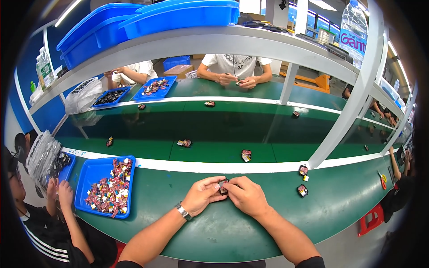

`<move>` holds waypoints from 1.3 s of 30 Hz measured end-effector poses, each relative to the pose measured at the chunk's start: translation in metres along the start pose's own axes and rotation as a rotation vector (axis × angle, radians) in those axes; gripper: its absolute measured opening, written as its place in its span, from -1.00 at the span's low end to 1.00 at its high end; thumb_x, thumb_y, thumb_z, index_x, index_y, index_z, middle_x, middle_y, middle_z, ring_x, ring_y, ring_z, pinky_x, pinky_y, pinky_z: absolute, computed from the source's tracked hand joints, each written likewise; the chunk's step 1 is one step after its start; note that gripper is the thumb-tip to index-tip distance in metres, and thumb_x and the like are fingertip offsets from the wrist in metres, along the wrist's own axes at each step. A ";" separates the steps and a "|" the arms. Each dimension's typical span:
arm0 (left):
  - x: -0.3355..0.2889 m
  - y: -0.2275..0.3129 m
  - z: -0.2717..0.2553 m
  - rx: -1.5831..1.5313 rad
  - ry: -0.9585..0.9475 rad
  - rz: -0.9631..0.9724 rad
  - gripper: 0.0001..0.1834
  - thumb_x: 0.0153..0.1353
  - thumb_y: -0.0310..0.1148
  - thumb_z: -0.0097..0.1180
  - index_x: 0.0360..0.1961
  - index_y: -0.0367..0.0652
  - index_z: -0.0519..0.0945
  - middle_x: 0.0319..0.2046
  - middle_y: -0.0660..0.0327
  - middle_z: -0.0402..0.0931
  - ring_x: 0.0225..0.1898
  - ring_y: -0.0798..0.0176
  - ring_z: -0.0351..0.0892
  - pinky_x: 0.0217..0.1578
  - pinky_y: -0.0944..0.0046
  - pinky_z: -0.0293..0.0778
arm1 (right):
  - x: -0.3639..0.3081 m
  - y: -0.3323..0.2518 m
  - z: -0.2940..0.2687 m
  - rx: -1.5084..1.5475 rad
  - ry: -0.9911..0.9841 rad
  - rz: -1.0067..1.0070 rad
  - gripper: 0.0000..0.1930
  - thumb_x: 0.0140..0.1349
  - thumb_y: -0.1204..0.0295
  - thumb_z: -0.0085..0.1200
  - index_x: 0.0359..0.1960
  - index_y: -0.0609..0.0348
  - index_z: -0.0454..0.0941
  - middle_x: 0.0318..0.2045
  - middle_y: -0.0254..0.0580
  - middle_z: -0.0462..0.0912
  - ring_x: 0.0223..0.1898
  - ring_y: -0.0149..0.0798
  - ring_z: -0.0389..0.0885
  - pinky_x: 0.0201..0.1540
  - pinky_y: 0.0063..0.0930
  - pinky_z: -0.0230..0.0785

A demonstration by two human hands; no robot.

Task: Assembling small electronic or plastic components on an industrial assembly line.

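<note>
Over the near side of the green surface [219, 234], I see the left hand [201, 197], its grip clamped on a small black case [223, 186], seemingly steadying it for the right hand [248, 197], whose grip I cannot tell. 1 blue tray [94, 169] sits left, probably for easy reach.

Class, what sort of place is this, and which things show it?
Probably a factory assembly line: an apparent conveyor belt, a blue tray of small parts, a co-worker opposite.

Black sleeves [311, 262], silver metal watch [183, 211] around the left wrist [189, 206]
</note>
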State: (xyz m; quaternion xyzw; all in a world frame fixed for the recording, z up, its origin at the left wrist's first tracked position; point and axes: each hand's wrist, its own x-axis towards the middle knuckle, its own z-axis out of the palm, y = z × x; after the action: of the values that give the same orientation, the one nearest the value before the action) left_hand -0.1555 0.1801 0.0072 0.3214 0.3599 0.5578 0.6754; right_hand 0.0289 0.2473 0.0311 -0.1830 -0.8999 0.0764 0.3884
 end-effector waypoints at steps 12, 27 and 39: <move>-0.001 -0.002 -0.001 0.073 -0.007 -0.001 -0.59 0.43 -0.41 -0.07 0.25 -0.32 0.35 0.06 0.11 0.48 0.04 0.24 0.55 0.09 0.21 0.56 | 0.003 -0.003 -0.007 0.013 -0.079 0.006 -0.71 -0.01 0.52 0.25 -0.19 0.05 0.62 -0.35 -0.35 0.55 -0.30 -0.24 0.54 -0.25 -0.36 0.46; -0.001 -0.002 0.007 0.192 0.046 0.036 -0.60 0.43 -0.44 -0.08 0.23 -0.36 0.36 0.07 0.06 0.48 0.05 0.21 0.56 0.09 0.19 0.57 | 0.001 0.000 -0.008 -0.064 -0.080 -0.035 -0.74 -0.06 0.55 0.28 -0.26 0.05 0.64 -0.31 -0.31 0.54 -0.28 -0.21 0.54 -0.22 -0.35 0.46; -0.003 -0.001 0.003 0.246 0.001 0.035 -0.60 0.39 -0.51 -0.06 0.24 -0.35 0.36 0.10 0.05 0.46 0.07 0.21 0.54 0.11 0.19 0.56 | -0.003 0.007 -0.007 0.221 -0.185 0.109 -0.85 0.08 0.48 0.27 -0.28 0.07 0.63 0.02 -0.21 0.49 0.09 -0.10 0.43 0.10 -0.26 0.40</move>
State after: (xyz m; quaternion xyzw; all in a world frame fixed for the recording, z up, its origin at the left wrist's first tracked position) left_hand -0.1526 0.1772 0.0085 0.4078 0.4203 0.5214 0.6206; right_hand 0.0376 0.2524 0.0319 -0.1799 -0.9067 0.2123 0.3169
